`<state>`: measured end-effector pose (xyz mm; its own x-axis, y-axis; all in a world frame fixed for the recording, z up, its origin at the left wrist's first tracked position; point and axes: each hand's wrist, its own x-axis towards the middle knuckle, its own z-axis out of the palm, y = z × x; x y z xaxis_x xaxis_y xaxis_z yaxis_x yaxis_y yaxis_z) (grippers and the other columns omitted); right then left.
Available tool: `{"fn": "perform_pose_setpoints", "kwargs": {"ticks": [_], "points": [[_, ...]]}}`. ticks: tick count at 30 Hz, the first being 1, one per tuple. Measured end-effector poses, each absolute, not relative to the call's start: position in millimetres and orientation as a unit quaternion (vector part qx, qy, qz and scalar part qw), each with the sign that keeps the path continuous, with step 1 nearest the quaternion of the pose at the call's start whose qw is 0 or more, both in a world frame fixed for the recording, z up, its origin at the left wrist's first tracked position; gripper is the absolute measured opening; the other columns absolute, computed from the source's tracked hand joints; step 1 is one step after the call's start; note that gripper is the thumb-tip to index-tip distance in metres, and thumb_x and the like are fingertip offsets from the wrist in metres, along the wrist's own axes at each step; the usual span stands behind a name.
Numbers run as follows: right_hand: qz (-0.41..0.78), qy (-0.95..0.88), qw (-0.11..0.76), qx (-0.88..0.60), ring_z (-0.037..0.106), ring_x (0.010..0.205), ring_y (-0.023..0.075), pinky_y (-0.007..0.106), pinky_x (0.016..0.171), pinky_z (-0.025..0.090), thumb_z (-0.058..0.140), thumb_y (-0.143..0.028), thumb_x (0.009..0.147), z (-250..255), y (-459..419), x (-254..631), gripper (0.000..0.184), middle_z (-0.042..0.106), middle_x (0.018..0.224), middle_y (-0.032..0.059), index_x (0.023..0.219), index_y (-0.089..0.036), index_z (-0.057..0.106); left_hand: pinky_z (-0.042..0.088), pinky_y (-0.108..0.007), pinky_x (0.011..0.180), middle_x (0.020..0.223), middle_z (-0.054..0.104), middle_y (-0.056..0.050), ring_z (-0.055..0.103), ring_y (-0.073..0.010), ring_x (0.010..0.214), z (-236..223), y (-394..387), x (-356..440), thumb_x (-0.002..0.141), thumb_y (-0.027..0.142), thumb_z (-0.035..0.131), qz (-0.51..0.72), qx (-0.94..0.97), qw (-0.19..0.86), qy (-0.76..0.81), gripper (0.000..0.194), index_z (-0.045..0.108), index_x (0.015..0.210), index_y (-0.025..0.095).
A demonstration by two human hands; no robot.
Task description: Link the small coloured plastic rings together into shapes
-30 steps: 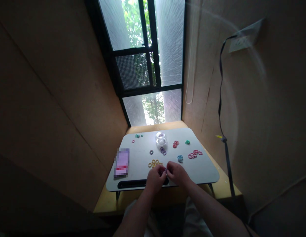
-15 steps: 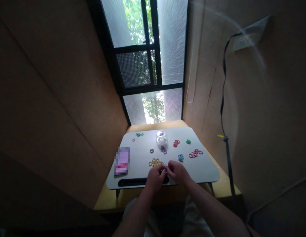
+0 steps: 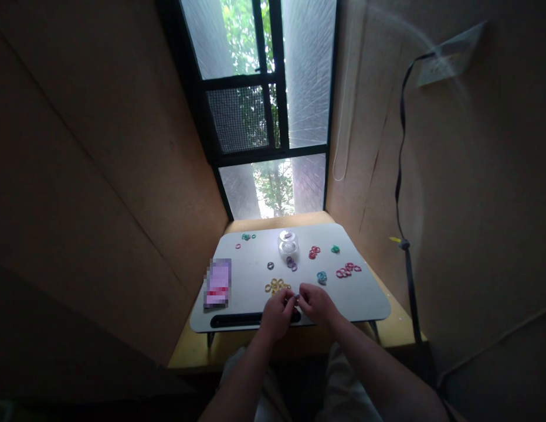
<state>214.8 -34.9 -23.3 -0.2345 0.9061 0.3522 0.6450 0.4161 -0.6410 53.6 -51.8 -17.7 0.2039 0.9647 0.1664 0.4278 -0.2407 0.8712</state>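
My left hand (image 3: 278, 312) and my right hand (image 3: 315, 302) meet over the near edge of a white lap table (image 3: 246, 278). Both are closed, fingertips together, pinching a small bluish-grey ring (image 3: 297, 297) that the fingers mostly cover. Just beyond my left hand lies a cluster of yellow rings (image 3: 277, 285), partly behind the knuckles. A blue pile of rings (image 3: 321, 277) rests beyond my right hand. Purple rings (image 3: 291, 264) and a dark ring (image 3: 270, 266) lie farther back. They look like small hair ties, but the exact kind is too small to tell.
A clear round jar (image 3: 288, 243) stands at the back. Red rings (image 3: 314, 252), pink rings (image 3: 348, 270) and green rings (image 3: 335, 249) lie to the right. A blurred purple packet (image 3: 218, 282) is at left. A black slot (image 3: 235, 320) runs along the front; a cable (image 3: 400, 152) hangs right.
Both hands stay together at the same spot, with fingers shifted slightly around the small ring, which shows less now. The whole view has moved a little; the piles on the table look unchanged.
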Motion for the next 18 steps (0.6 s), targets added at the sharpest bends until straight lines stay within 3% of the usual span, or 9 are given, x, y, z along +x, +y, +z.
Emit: {"fn": "perform_pose_setpoints", "kwargs": {"ticks": [9, 18], "points": [[0.175, -0.758, 0.358, -0.516, 0.039, 0.054, 0.0105, 0.022, 0.053, 0.025, 0.049, -0.014, 0.07, -25.7, -30.1, 214.6, 0.015, 0.042, 0.056, -0.0047, 0.06, -0.02, 0.038, 0.036, -0.024, 0.061, 0.063, 0.053, 0.002, 0.047, -0.0123, 0.062, -21.2, -47.9, 48.1, 0.082, 0.03, 0.048, 0.365, 0.713, 0.387, 0.457, 0.018, 0.051, 0.07, 0.018], [0.169, -0.758, 0.345, -0.527, 0.043, 0.056, 0.0125, 0.023, 0.055, 0.027, 0.048, -0.011, 0.065, -23.9, -34.8, 213.1, 0.014, 0.049, 0.061, -0.0041, 0.075, -0.021, 0.047, 0.03, -0.022, 0.056, 0.057, 0.042, 0.005, 0.037, -0.0097, 0.058, -21.1, -47.4, 45.5, 0.074, 0.033, 0.057, 0.356, 0.722, 0.404, 0.434, 0.022, 0.047, 0.063, 0.017]]}}
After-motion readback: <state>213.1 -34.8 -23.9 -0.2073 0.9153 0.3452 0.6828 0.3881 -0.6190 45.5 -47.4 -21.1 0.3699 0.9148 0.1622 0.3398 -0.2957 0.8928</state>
